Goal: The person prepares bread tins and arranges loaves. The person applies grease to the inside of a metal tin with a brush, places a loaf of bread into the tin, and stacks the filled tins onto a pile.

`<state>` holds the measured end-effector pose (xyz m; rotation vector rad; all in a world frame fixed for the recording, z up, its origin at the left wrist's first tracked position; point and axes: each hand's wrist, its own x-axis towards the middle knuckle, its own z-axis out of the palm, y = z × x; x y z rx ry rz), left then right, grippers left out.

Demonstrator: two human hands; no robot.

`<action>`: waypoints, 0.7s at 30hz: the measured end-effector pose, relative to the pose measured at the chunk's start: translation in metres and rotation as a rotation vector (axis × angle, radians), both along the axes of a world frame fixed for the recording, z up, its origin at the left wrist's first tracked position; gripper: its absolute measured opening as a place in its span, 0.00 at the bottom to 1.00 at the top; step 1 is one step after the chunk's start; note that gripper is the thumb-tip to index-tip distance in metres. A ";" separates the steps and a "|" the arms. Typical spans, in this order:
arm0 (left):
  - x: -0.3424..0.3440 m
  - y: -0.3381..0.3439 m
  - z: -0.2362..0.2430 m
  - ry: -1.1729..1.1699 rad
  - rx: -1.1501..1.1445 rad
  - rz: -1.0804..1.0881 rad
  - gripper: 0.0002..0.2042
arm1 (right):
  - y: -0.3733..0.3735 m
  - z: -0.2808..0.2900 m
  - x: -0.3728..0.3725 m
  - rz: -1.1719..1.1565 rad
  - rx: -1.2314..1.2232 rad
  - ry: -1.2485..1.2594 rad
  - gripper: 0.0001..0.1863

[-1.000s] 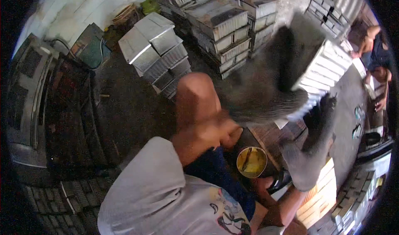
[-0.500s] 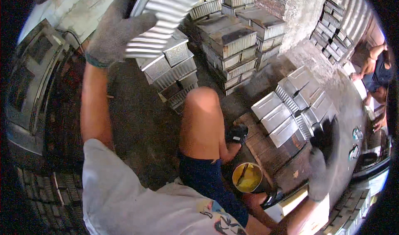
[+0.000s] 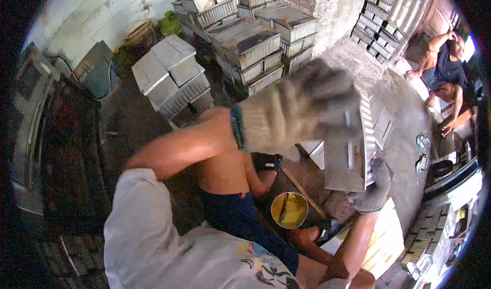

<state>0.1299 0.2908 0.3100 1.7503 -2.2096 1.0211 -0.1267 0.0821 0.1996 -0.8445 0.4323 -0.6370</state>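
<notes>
The metal pan [image 3: 338,169] hangs over the wooden boards [image 3: 337,205] in my head view, its smooth grey face toward me and its ribbed side turned to the right. My right hand [image 3: 372,188], in a grey knit glove, grips it at the near right corner, the fingers closed around that edge. My left hand [image 3: 294,112], in a pale glove with a dark green cuff, reaches across from the left over the pan's upper end; its fingers are blurred, and I cannot tell whether they pinch the metal or only lie over it. Just beyond the pan I see more pans [image 3: 382,124], partly covered by it. Nearer to me, left of the right hand, is a round bucket [image 3: 271,210] with yellow stuff and a dark stick in it. Off to the left stands a pan stack [image 3: 169,69], and a taller, darker stack [image 3: 245,46] rises behind it. Far to the right, a co-worker [image 3: 451,66] sits low, well apart from my hands, with sandals [image 3: 422,164] on the floor [image 3: 401,184] between us.
</notes>
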 end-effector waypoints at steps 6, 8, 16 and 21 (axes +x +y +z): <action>0.004 -0.024 0.034 -0.101 -0.071 -0.212 0.31 | -0.043 -0.011 0.000 0.027 0.074 -0.059 0.32; 0.017 -0.007 0.033 -0.108 -0.210 0.329 0.27 | -0.021 0.060 0.019 0.391 -0.092 -0.078 0.45; 0.216 0.184 0.150 0.357 0.193 1.079 0.52 | -0.105 0.108 -0.037 0.420 -0.261 0.148 0.52; 0.278 0.248 0.115 0.785 0.229 1.147 0.52 | -0.105 0.090 -0.071 0.280 -0.318 0.401 0.52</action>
